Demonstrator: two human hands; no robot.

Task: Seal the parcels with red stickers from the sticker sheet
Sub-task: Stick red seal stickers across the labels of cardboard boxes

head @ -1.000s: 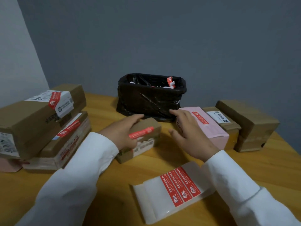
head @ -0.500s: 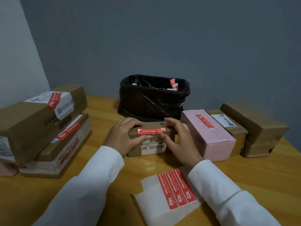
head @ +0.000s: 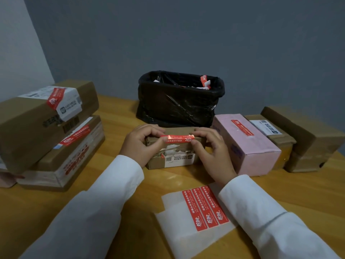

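Now my left hand (head: 141, 144) and right hand (head: 211, 149) sit at either end of the small brown parcel (head: 174, 150), fingers curled over its top edge and thumbs pressing the ends of a red sticker (head: 179, 138) laid along that front edge. Both hands grip the box itself, set apart by the sticker's length. I judge the seal half done: the strip looks glossy and slightly lifted in the middle, so if I let go too soon it may bubble or peel off the torn label below it. Just in front of my right sleeve lies the sticker sheet (head: 196, 217) with three red strips left; my cuff could drag it across the wooden table (head: 121, 116). Beside the parcel stands a pink parcel (head: 246, 144), behind it a black-lined bin (head: 179, 101), and stacked boxes (head: 46, 128) sit off to my left.
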